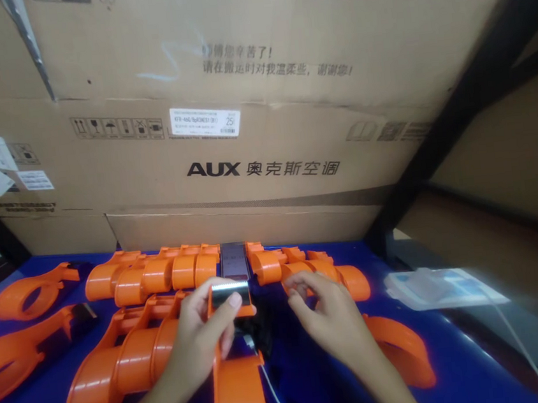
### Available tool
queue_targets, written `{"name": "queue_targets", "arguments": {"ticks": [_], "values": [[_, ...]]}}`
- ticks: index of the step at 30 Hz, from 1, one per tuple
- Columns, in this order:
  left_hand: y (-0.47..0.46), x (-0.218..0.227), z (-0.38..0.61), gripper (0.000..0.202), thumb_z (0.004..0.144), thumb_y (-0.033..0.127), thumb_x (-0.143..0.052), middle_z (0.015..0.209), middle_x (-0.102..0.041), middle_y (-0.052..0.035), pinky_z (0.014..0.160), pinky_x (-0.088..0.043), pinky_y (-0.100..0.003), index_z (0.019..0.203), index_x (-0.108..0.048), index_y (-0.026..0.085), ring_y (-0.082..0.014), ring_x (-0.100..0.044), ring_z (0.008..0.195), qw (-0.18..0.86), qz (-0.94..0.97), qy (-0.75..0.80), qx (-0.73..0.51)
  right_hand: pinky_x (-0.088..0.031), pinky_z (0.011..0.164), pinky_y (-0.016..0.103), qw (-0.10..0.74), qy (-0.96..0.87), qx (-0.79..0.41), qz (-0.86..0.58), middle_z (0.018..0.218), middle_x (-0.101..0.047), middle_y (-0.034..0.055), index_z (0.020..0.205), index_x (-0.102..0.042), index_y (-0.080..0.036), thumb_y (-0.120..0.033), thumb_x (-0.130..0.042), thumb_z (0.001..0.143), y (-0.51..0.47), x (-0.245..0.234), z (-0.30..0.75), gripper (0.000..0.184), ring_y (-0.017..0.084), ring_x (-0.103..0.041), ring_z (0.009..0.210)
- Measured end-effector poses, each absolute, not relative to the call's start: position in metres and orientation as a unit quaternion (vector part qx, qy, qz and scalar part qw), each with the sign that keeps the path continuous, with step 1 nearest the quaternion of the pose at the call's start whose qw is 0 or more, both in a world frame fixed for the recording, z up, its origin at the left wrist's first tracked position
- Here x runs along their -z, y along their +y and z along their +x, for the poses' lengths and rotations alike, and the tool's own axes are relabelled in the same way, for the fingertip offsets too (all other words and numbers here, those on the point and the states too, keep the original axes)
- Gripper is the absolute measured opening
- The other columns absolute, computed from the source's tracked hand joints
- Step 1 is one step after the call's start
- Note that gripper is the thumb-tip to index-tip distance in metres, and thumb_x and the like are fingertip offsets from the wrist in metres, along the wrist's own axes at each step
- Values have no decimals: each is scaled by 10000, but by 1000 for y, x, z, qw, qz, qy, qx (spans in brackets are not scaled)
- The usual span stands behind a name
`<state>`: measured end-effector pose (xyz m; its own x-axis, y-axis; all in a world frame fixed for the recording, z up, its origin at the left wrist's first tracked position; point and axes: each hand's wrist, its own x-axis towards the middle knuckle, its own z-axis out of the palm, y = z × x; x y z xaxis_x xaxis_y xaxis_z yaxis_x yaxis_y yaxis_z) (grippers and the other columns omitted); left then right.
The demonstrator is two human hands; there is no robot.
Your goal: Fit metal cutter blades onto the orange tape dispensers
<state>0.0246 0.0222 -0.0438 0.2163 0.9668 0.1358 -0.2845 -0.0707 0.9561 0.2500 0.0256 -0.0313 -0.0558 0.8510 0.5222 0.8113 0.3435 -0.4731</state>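
Observation:
My left hand grips an orange plastic tape dispenser near its front, thumb pressed on the toothed metal blade plate. My right hand hovers just right of the blade with its fingers curled together in a pinch; what they hold, if anything, is too small to see. A dark part sits between the two hands. The dispenser's curved orange body runs toward me along the blue table.
Several more orange dispenser shells lie in rows at the left, the back and the right. A big cardboard carton walls off the back. A clear plastic bag and a white cord lie at the right.

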Motion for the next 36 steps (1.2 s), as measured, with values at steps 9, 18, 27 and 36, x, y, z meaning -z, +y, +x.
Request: {"name": "queue_targets", "arguments": {"ticks": [9,18,27,36], "values": [[21,46,26,301,905,465,-692,427,-449,97,353,-257,-176,1026,-655,192,-57,-341,324,596,518,348,-505,-603,793,357,477,-795,-102,-360,1165,-672,73,1366,-627,-300,-193,-594,962,9,26,226,420,217,-680,977],[24,42,24,322,888,489,-697,440,-457,97,348,-257,-166,1013,-667,193,-55,-341,320,605,527,351,-483,-621,771,340,485,-792,-101,-358,1083,-701,69,1183,-715,-267,-198,-647,939,10,27,227,263,212,-703,919],[24,14,8,412,939,530,-589,369,-477,47,372,-308,-187,744,-632,169,-75,-373,312,610,435,365,-553,-565,666,289,432,-770,-109,-458,859,-717,37,1124,-693,-216,-229,-595,965,21,32,229,187,180,-671,734],[23,28,17,318,928,484,-638,379,-482,68,373,-271,-180,830,-606,183,-62,-324,307,637,427,343,-541,-549,772,355,314,-848,-39,-424,962,-776,57,1096,-744,-240,-182,-600,964,33,40,204,204,219,-671,856]]}}
